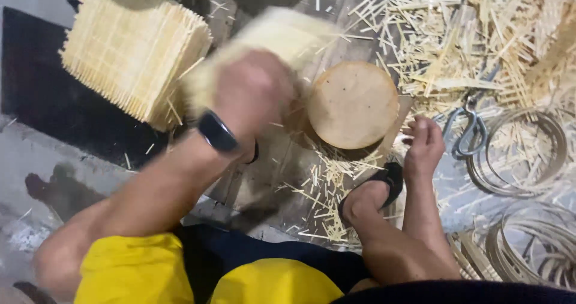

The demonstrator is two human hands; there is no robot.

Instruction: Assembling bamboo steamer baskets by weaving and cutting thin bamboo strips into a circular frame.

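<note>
Bamboo mat (pixel 270 40), pale yellow and made of thin slats set side by side, is what your left hand (pixel 252 91) has hold of, though motion blurs both. The mat runs out from under your fingers toward the far side and toward the stack of mats (pixel 129 52) beside it. How tightly your left fingers close around it you cannot tell from here; the blur hides them, and only the back of the hand and a dark wristband (pixel 217 131) read clearly. Your right hand (pixel 425 145) rests loosely curled and holds nothing, just beside a round wooden block (pixel 353 103) and near a pair of scissors (pixel 468 130). Loose bamboo sticks (pixel 468 34) lie scattered beyond your right fingers, with bamboo hoops (pixel 522 154) to their outer side, partly cut off by the edge.
</note>
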